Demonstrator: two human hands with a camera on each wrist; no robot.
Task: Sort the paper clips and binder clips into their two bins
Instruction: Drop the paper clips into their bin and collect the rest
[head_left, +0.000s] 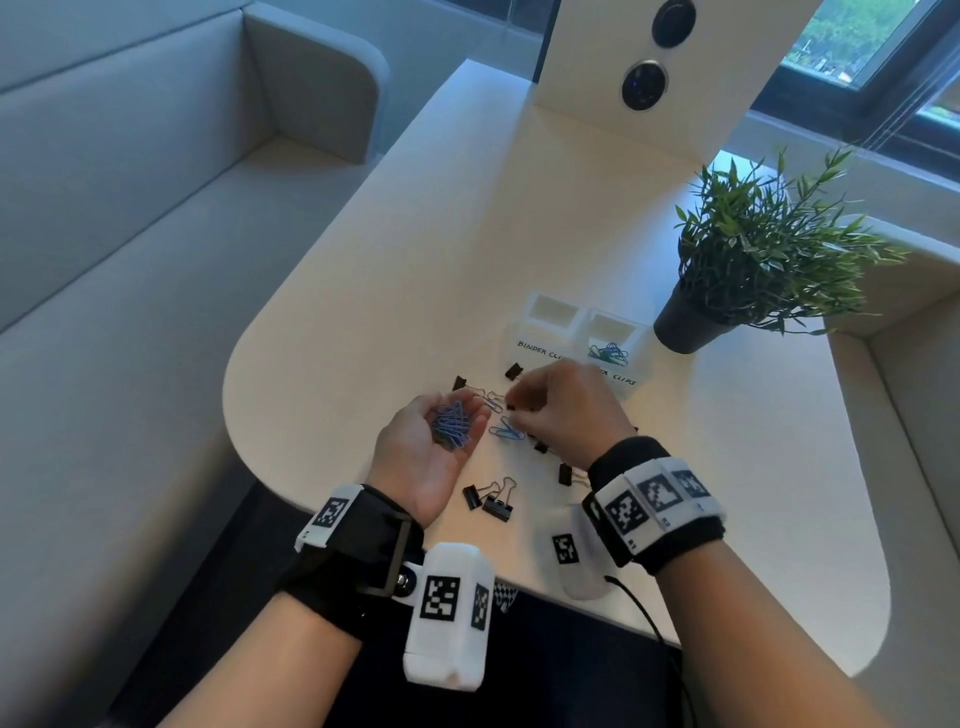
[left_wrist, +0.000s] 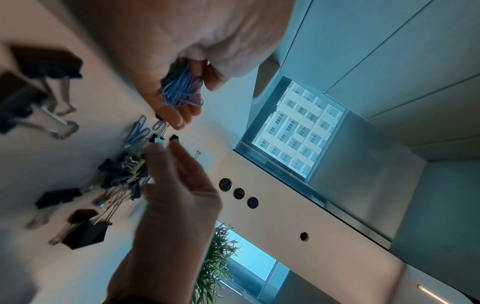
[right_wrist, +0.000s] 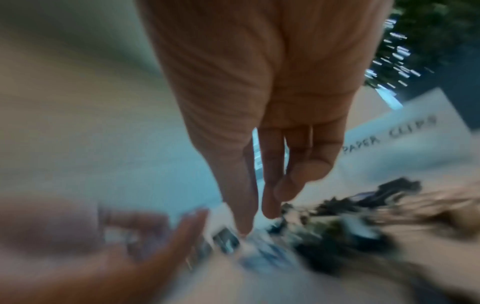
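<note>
My left hand (head_left: 452, 410) is palm up over the table, cupped round a heap of blue paper clips (head_left: 451, 428); the left wrist view shows the same heap (left_wrist: 182, 92) under the thumb. My right hand (head_left: 514, 408) hovers just right of it, fingertips pointing down at the loose blue paper clips (head_left: 505, 430) and black binder clips (head_left: 493, 501) on the table. Motion blur hides whether those fingertips (right_wrist: 244, 224) pinch anything. Behind stand the bin labelled binder clips (head_left: 550, 312) and the paper clip bin (head_left: 621, 332), which holds blue and green clips (head_left: 608, 353).
A potted plant (head_left: 753, 260) stands right of the bins. A white panel with round sockets (head_left: 644, 83) rises at the table's far end. More binder clips (head_left: 513, 370) lie before the bins. The table's rounded edge (head_left: 234, 415) is close on the left, with a grey bench (head_left: 156, 208) beyond.
</note>
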